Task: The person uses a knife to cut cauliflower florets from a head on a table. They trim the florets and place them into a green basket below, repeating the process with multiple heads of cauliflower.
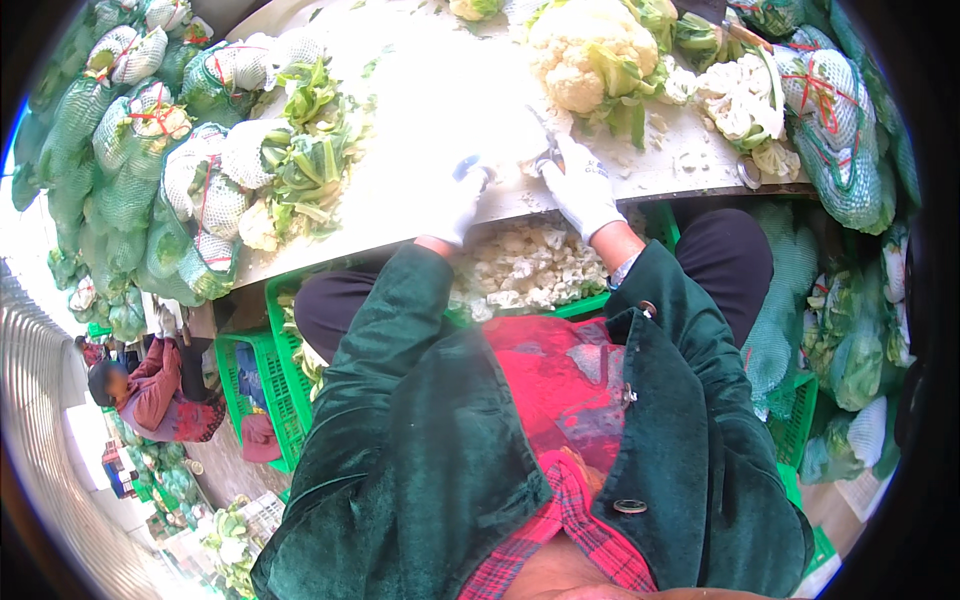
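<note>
My right hand [583, 184], in a white glove, grips a small knife [553, 150] over the white tabletop [292, 251]. The blade points away from me into strong glare. To its left, my left hand [459, 206] is also gloved, with its fingers curled near the knife. Glare hides whether it holds anything; a small dark blue patch shows at its fingertips. Below the table edge, between my knees, a green crate [581, 306] is full of cut cauliflower florets [517, 266]. A large cauliflower head [592, 56] with leaves sits beyond my right hand.
Netted cauliflowers [161, 120] are piled at the left, beside trimmed leaves [311, 161]. At right lie a cut cauliflower [739, 97], a round metal lid [748, 172] and a netted bundle [832, 127]. Green crates [251, 360] stand at lower left; another person [161, 397] is beyond them.
</note>
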{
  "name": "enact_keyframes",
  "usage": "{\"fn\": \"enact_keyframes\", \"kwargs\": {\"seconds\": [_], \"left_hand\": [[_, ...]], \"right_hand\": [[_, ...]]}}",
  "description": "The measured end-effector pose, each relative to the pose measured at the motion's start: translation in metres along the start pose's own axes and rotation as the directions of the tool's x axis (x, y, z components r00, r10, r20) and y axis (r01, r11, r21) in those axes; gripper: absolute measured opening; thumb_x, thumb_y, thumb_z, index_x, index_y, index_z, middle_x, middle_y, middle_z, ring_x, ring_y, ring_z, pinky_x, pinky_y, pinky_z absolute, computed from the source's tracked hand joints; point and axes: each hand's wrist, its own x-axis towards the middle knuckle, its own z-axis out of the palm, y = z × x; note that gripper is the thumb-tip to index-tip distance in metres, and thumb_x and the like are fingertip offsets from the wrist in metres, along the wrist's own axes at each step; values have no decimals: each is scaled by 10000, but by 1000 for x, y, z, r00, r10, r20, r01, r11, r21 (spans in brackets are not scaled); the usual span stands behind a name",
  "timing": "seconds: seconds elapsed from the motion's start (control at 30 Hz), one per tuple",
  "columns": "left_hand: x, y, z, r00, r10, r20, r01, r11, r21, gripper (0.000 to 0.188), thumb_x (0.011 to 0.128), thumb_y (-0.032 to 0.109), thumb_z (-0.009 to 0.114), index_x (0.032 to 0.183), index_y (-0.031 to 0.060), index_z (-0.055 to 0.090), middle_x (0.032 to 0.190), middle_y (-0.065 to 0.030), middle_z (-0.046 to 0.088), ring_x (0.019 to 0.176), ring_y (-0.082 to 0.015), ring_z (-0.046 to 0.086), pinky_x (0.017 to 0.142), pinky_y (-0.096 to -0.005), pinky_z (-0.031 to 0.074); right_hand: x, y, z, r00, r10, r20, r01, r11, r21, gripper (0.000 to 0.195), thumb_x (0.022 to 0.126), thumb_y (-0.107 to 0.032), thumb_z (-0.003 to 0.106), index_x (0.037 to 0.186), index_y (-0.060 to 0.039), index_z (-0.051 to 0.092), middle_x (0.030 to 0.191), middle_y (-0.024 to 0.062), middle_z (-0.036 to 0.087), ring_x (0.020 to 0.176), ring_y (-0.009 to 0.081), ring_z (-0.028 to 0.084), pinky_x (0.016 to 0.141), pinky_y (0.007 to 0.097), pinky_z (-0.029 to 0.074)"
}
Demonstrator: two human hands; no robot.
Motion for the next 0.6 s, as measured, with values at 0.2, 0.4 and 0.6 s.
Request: {"fn": "enact_keyframes", "kwargs": {"seconds": [0.2,0.4,0.6], "left_hand": [[-6,-5,0,960,276,-45,-273,960,66,434,964,197,671,1339,-7,589,1153,-97,675,1103,-194,617,975,-316,501],[-20,-6,10,974,227,13,-227,971,72,459,963,189,663,1355,-19,548,1234,-117,629,1139,-197,591,999,-328,487],[-20,-12,12,980,198,20,-199,979,53,460,972,209,662,1348,-32,551,1223,-125,638,1125,-199,604,976,-332,504]], "right_hand": [[-27,-35,2,969,-221,113,222,975,3,574,1007,-339,583,1455,6,485,1290,261,637,1170,405,623,1012,463,484],[-38,-45,2,954,-200,222,207,978,-8,573,1046,-336,488,1534,-44,417,1383,234,603,1196,410,616,1061,508,425],[-35,-36,7,945,-172,278,211,971,-116,593,1052,-342,447,1577,-79,360,1377,216,612,1161,420,626,1051,528,420]]}}
